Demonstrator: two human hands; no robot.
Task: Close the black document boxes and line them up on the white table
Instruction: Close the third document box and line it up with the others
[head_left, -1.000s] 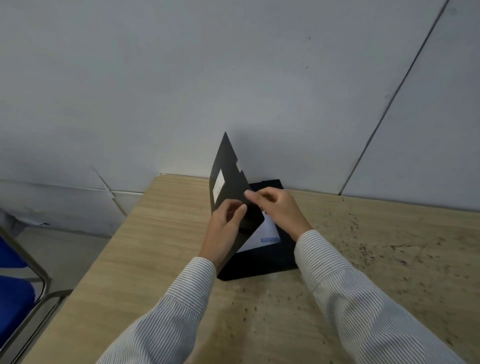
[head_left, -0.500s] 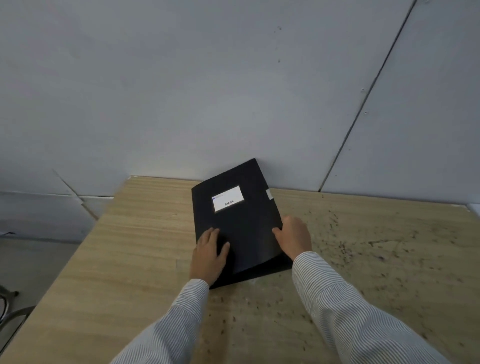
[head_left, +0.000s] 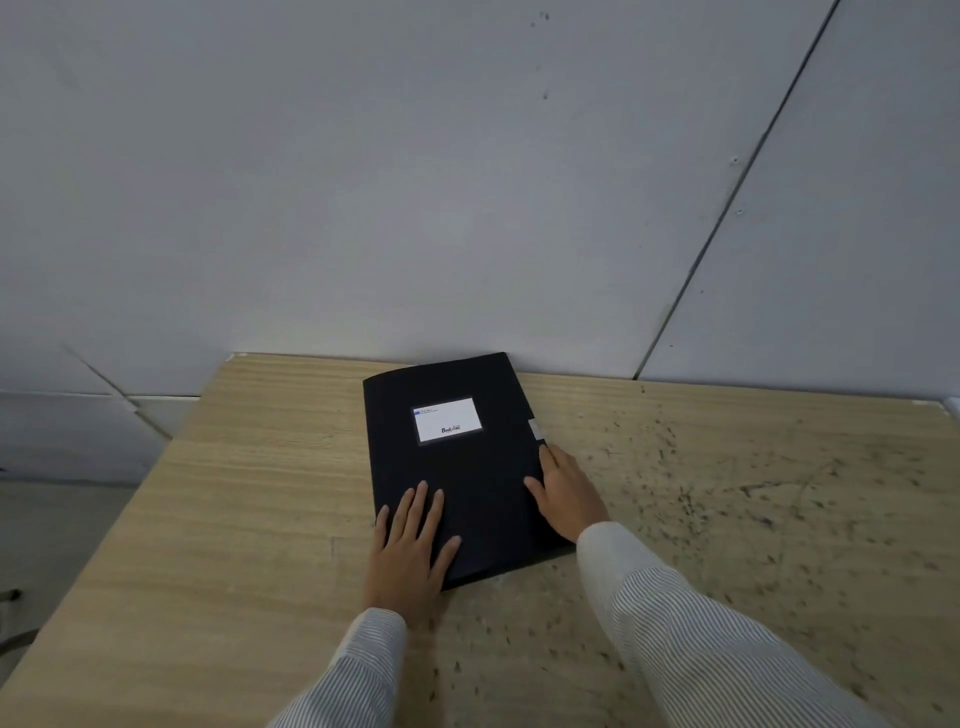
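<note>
One black document box (head_left: 467, 467) lies flat on a light wooden table (head_left: 234, 519), its far edge against the wall, lid down. A white label (head_left: 448, 420) shows on the lid. My left hand (head_left: 410, 551) rests flat on the lid's near left corner with fingers spread. My right hand (head_left: 569, 493) lies along the box's right edge, fingers pointing toward a small pale tab (head_left: 536, 430) on that edge. Neither hand grips anything.
A grey panelled wall (head_left: 467, 208) stands right behind the table. The table's left edge (head_left: 104, 540) drops to the floor. Dark specks cover the tabletop's right half (head_left: 753, 493).
The lid stood upright between both hands a second ago; it has come down flat. My hands now press on the shut box, and the view has shifted right.
</note>
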